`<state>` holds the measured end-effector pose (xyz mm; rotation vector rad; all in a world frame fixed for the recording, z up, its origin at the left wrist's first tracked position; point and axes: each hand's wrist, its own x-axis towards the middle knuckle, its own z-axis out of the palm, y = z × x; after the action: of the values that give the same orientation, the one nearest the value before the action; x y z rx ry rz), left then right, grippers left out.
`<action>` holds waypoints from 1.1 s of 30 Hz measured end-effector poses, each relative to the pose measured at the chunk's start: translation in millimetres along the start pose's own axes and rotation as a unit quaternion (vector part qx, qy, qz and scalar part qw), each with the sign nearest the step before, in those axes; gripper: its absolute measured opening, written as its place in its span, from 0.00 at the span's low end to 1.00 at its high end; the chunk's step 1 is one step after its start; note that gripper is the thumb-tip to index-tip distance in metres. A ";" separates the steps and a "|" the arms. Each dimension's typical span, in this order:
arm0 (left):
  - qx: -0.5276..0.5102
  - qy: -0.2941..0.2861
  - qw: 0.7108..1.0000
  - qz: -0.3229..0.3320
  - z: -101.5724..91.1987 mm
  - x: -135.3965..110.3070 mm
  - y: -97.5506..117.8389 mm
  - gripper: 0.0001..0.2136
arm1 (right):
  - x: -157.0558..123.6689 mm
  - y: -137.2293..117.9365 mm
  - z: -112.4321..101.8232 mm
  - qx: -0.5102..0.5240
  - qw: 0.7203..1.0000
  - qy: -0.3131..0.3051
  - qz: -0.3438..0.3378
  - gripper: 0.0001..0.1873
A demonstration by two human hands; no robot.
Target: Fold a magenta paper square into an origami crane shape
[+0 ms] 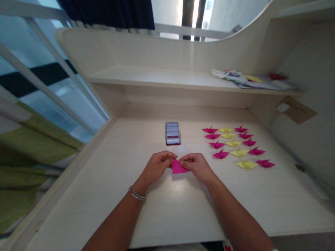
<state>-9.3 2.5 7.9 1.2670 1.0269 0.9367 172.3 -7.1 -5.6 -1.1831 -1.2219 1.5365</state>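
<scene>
- Paper, bright pink and folded small, sits between both hands just below the middle of the frame; from where I stand I can't tell whether its lower edge touches the desk.
- Left hand, left of it in the frame, is mostly curled, thumb and forefinger closed in a pinch at the upper left corner.
- Right hand mirrors that, its fingers bent in and the thumb laid over the upper right side.
- I'd judge the sheet nearly weightless, crisp enough to keep a crease, easily torn, and not very slippery.
- Edges and layered corners seem the best hold, pinched lightly; a squeeze across the middle could leave a stray crease.
- Phone, its screen blurred, lies just beyond the fingertips, at the frame's centre.
- Birds, pink and yellow, stand in three columns right of centre, well apart from the hands; their thin points look easy to crush.
</scene>
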 end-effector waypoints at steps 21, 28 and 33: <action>0.069 0.064 0.993 0.065 4.0 -0.5 -1.7 0.07 | -1.7 -5.2 1.4 -0.065 0.995 0.006 -0.073 0.12; 0.022 0.065 0.997 0.039 9.6 -2.9 -1.6 0.12 | -2.9 -7.4 2.9 -0.104 0.990 0.009 -0.091 0.12; 0.043 0.078 0.995 0.035 8.9 -2.6 -7.2 0.13 | -4.4 -8.3 3.4 -0.107 0.990 0.003 -0.089 0.11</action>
<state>-1.6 -3.2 1.0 1.3241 1.1611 1.0688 170.3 -10.4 3.6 -1.1772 -1.4763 1.2930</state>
